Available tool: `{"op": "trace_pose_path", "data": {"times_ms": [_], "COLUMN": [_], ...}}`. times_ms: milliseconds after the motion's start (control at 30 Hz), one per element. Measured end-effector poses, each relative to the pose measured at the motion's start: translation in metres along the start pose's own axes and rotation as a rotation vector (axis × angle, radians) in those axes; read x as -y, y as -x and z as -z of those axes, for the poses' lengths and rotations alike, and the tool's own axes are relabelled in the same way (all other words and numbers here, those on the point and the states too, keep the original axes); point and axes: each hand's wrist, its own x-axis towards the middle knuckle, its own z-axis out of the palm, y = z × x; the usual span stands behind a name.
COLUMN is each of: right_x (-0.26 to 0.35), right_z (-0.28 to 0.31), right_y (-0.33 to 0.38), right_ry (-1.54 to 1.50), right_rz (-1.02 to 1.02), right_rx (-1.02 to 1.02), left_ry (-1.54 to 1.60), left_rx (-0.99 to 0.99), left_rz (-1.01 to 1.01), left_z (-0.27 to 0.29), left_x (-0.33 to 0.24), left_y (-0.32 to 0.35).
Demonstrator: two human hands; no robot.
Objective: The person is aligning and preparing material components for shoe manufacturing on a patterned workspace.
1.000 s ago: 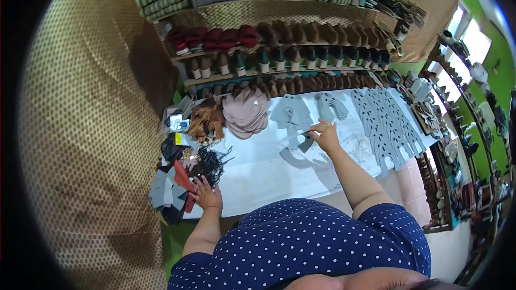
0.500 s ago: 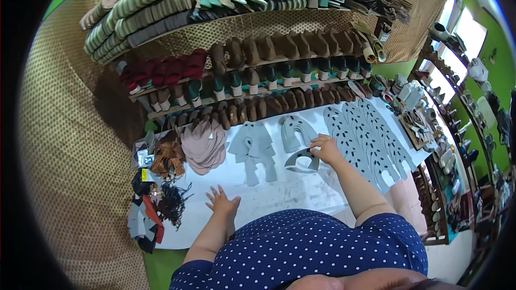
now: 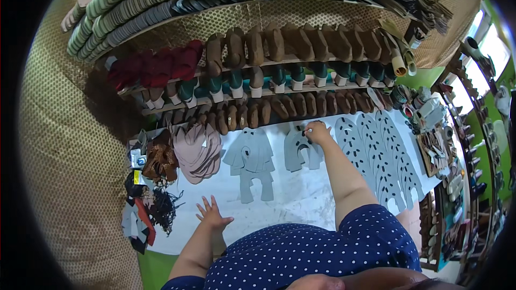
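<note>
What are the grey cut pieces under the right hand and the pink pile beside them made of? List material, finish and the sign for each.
Grey cut pieces: probably thin leather or synthetic sheet; matte, lying flat with clean cut edges where the right hand touches them.
Pink pile: likely the same kind of sheet; dull and soft-looking, thin layers fanned in a stack.
The white table is smudged; its material is unclear.

Two hands, three shelf rows of shoe parts (image 3: 279, 75), two stacks of grey cut pieces (image 3: 250, 158), one pink stack (image 3: 198, 150), far left
</note>
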Motion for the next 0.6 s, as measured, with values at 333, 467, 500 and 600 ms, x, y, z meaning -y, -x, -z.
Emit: {"op": "trace_pose_path", "data": {"times_ms": [333,467,500,600], "right_x": [0.005,-0.004,0.0,0.015], "right_z": [-0.028,-0.038,-0.04,-0.048], "right_y": [-0.049,-0.052,-0.051,-0.045], "right_ry": [0.091,0.102,0.09,0.055], "right_rz": [0.07,0.131,0.113,0.051], "right_rx": [0.021,-0.019,-0.038,-0.147], "left_ry": [-0.036,-0.047,-0.047,-0.058], "left_rx": [0.056,0.07,0.071,0.08], "left_rz": [0.02,0.028,0.036,0.044], "left_z": [0.003,0.003,0.003,0.001], "left_x": [-0.001,-0.005,-0.004,-0.002], "left_y": [-0.008,-0.01,-0.01,-0.011]}}
